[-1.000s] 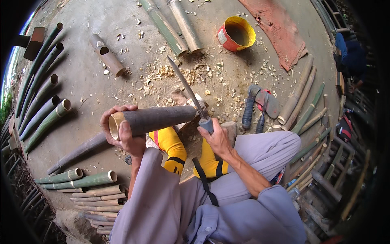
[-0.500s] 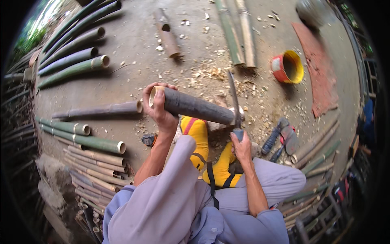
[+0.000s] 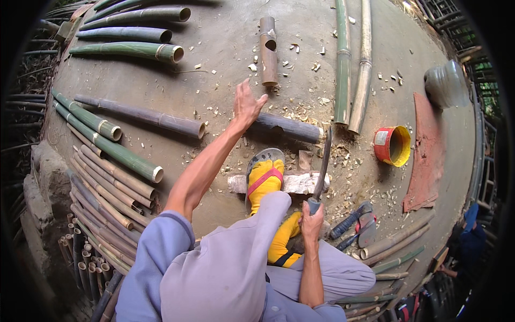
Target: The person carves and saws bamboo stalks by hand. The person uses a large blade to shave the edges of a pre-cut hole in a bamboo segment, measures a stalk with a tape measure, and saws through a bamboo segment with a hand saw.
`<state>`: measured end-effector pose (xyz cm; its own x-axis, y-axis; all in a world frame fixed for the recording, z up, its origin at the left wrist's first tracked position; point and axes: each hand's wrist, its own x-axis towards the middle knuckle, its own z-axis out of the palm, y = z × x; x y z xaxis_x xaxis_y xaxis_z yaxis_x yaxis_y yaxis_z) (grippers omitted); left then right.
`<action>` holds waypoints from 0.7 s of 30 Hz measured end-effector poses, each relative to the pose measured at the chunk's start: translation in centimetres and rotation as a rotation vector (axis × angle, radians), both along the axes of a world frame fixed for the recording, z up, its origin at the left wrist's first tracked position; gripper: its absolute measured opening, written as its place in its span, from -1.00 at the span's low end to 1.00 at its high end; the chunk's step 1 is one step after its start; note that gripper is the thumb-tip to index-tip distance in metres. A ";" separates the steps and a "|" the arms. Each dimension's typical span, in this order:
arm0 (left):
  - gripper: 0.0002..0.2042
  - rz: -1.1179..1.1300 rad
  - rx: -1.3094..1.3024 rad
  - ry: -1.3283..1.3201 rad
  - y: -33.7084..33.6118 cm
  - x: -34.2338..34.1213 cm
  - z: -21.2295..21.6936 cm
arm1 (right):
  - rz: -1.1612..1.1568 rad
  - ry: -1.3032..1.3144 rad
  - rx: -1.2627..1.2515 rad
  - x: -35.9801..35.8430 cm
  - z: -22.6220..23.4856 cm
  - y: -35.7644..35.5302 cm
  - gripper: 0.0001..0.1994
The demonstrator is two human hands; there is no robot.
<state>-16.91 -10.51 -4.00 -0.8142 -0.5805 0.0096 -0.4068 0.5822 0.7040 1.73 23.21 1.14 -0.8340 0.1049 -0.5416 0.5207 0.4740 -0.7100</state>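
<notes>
My left hand (image 3: 248, 106) is open, fingers stretched out and thumb apart, reaching over the ground below a brown bamboo section (image 3: 267, 67) with a hole cut in it. Just right of my left wrist lies a dark bamboo tube (image 3: 295, 129), a notch in its side and its left end partly hidden by my wrist. My right hand (image 3: 311, 221) grips the grey handle of a long curved-bladed hand tool (image 3: 324, 161), whose blade points away from me. Whether it is a knife or a saw I cannot tell. A pale log (image 3: 303, 183) lies across the ground under my yellow-covered foot (image 3: 264, 182).
Bamboo poles (image 3: 126, 49) lie at far left, with thinner canes (image 3: 110, 185) nearer. Two long poles (image 3: 343, 64) stretch away ahead. At right are a red and yellow bucket (image 3: 382, 145), a red sheet (image 3: 420, 161), a plastic jug (image 3: 446, 85) and a hatchet (image 3: 351, 221). Chips litter the ground.
My left hand has let go of the dark bamboo tube and moved forward and right. The tube now lies on the ground beyond the log. My right hand still holds the bladed tool.
</notes>
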 end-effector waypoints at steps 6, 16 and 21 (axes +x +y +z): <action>-0.26 0.102 0.296 -0.210 0.6 -6.6 -1.5 | 0.017 0.040 0.071 -0.3 0.6 -0.3 -0.58; -0.26 -0.257 1.509 0.013 4.9 0.0 5.4 | -0.036 0.034 -0.038 0.0 -0.3 -0.1 -0.68; 0.15 -0.433 1.671 0.372 5.9 1.7 11.6 | -0.009 0.013 -0.087 0.1 0.4 -0.7 -0.71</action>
<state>-15.21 -4.62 7.60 -0.9912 0.0743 -0.1099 -0.1265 -0.7778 0.6156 1.78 22.52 1.54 -0.8401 0.0658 -0.5385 0.5156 0.4056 -0.7548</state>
